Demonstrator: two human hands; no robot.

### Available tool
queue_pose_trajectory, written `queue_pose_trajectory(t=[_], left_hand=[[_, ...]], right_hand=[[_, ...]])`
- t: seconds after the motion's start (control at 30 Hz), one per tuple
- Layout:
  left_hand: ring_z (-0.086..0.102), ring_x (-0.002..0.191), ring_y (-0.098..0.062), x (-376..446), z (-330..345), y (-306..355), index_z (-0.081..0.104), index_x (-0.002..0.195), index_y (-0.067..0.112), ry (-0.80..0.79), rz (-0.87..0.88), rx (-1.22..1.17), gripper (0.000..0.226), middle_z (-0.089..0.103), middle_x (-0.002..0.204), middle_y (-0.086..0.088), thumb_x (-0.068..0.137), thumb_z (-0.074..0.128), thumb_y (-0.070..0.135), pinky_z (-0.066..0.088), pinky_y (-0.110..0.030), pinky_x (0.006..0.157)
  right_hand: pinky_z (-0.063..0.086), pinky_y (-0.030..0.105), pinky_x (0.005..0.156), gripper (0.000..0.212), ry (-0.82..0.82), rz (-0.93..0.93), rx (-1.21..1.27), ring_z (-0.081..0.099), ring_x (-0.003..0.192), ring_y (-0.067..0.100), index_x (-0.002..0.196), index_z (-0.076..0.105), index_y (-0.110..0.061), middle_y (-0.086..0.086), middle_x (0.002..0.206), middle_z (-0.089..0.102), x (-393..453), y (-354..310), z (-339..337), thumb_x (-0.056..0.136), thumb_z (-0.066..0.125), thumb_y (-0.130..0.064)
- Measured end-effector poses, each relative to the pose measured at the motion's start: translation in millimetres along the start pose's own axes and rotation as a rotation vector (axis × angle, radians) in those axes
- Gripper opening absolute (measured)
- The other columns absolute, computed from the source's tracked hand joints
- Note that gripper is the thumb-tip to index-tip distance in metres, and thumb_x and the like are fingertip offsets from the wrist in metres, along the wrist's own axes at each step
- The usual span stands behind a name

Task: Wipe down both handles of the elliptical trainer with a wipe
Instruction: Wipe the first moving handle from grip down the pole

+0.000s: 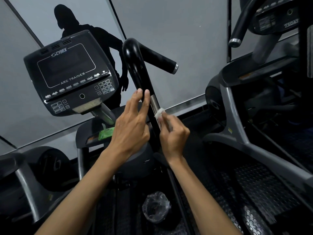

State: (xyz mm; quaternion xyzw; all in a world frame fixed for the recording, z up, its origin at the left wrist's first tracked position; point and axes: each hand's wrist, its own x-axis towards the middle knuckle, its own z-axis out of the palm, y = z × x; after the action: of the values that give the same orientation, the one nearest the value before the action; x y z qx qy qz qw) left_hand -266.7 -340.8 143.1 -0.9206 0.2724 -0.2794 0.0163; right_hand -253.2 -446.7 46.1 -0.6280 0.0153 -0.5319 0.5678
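at the bottom centre of the frame, nearest of all, a crumpled clear plastic bag (156, 207) lying low between the two forearms, on dark studded footplate (257, 189) stretching toward the lower right. reaching up from the bottom edge, two bare forearms. in mid-frame, just right of centre, right hand (174, 133) curled around a white wipe (160, 113), pressing it against the handle (144, 78) where the silver band meets the black tube. just left of it, left hand (130, 131) with fingers straight and loosely spread, gripping nothing, fingertips (147, 92) touching the black handle above the silver band. behind the left hand, at centre left, a green wipe packet (105, 134) resting on the dark shelf under the console. rising from centre to upper centre, the black handle itself, bending over at the top and ending in a silver-capped grip pointing right. at upper left, tilted console (71, 73) marked cybex and arc trainer, screen dark. at the upper right corner, part of a second machine (264, 24) with its own silver-tipped handle. farthest back, grey wall panels with a dark silhouette of a person (88, 36) behind the console.
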Motion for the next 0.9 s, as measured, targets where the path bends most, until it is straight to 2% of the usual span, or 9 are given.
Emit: queue_pose_trajectory(t=[0.1,0.23,0.37,0.47,0.53,0.63,0.73,0.8,0.9], left_hand=[[0.030,0.146,-0.034,0,5,4,0.020,0.159,0.004,0.015,-0.005,0.003,0.090,0.025,0.158,-0.018,0.076,0.054,-0.001,0.059,-0.035,0.071],[0.024,0.149,-0.034,0,12,1,0.019,0.159,0.003,0.044,-0.002,0.005,0.093,0.020,0.159,-0.017,0.074,0.056,-0.002,0.058,-0.033,0.076],[0.024,0.151,-0.031,-1,12,-3,0.018,0.161,0.009,0.048,0.028,-0.036,0.098,0.018,0.162,-0.015,0.075,0.066,0.010,0.053,-0.027,0.080],[0.034,0.146,-0.026,-6,9,-7,0.014,0.162,0.015,0.082,0.023,-0.176,0.101,0.018,0.163,-0.007,0.079,0.071,0.012,0.050,-0.023,0.074],[0.032,0.147,-0.024,-15,12,-9,0.016,0.162,0.015,0.124,0.005,-0.254,0.099,0.020,0.160,-0.003,0.080,0.070,0.007,0.051,-0.027,0.084],[0.029,0.148,-0.018,-31,25,-12,0.031,0.155,0.009,0.172,-0.063,-0.322,0.085,0.031,0.152,-0.005,0.079,0.067,-0.001,0.040,-0.038,0.114],[0.039,0.138,-0.018,-40,39,-9,0.038,0.148,0.008,0.145,-0.161,-0.450,0.075,0.039,0.143,-0.005,0.079,0.065,0.001,0.034,-0.032,0.117],[0.040,0.136,-0.013,-44,41,-7,0.038,0.148,0.010,0.108,-0.191,-0.536,0.076,0.040,0.142,-0.002,0.079,0.068,-0.003,0.033,-0.023,0.116],[0.040,0.137,-0.005,-51,41,-5,0.034,0.151,0.015,0.071,-0.189,-0.596,0.081,0.040,0.145,0.003,0.080,0.070,-0.003,0.030,-0.012,0.112]], right_hand=[[0.057,0.028,0.066,0.011,-0.029,0.074,0.003,0.071,0.073,0.011,0.098,0.079,-0.004,0.004,0.082,0.077,20,-1,5,0.093,0.073,-0.012],[0.060,0.025,0.087,0.018,-0.031,-0.029,0.022,0.075,0.099,0.016,0.109,0.077,-0.002,0.009,0.104,0.078,-4,-2,2,0.091,0.075,-0.005],[0.057,0.027,0.068,0.004,0.000,-0.019,-0.040,0.072,0.076,0.014,0.093,0.078,-0.003,0.005,0.082,0.077,6,0,-1,0.089,0.076,-0.004],[0.059,0.024,0.081,0.010,0.001,-0.063,-0.049,0.075,0.091,0.017,0.100,0.078,-0.002,0.008,0.096,0.078,5,-12,5,0.091,0.074,-0.003],[0.058,0.025,0.090,0.016,-0.002,-0.131,-0.074,0.075,0.102,0.021,0.104,0.079,0.000,0.013,0.106,0.077,-13,-5,1,0.089,0.075,-0.001],[0.061,0.030,0.081,0.014,0.032,-0.095,-0.071,0.076,0.094,0.020,0.100,0.079,0.000,0.011,0.099,0.079,-12,5,-2,0.086,0.077,0.000],[0.062,0.030,0.080,0.014,0.044,-0.014,0.031,0.076,0.095,0.018,0.099,0.079,-0.001,0.010,0.099,0.079,4,-8,9,0.085,0.078,0.000],[0.061,0.028,0.086,0.016,0.025,-0.060,0.038,0.075,0.101,0.019,0.100,0.080,-0.003,0.012,0.106,0.078,-2,-9,12,0.085,0.079,0.000],[0.062,0.034,0.082,0.014,0.026,-0.121,0.030,0.076,0.099,0.017,0.099,0.080,-0.004,0.010,0.105,0.078,-5,7,1,0.085,0.080,-0.003]])
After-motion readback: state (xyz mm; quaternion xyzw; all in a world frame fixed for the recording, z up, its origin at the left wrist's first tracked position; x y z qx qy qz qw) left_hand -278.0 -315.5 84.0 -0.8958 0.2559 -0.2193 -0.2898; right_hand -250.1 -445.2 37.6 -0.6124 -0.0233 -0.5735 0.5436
